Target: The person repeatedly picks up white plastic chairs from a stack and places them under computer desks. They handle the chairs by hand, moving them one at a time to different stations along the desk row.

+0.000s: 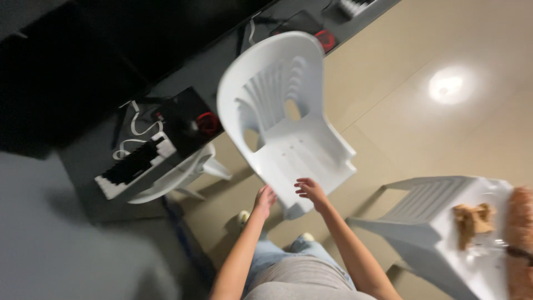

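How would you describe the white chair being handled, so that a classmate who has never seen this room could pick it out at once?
Start at the tan tiled floor beside the dark desk. In the middle, a white plastic armchair with a slatted back sits tipped at an angle, both hands at its seat edge: left hand, right hand. Unlike the other white chair at right, nothing lies on it.

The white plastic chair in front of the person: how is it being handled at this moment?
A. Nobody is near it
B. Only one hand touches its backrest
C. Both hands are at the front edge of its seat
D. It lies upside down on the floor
C: the left hand and the right hand both meet the front edge of the seat of the white plastic chair, which stands tilted, backrest away from the person.
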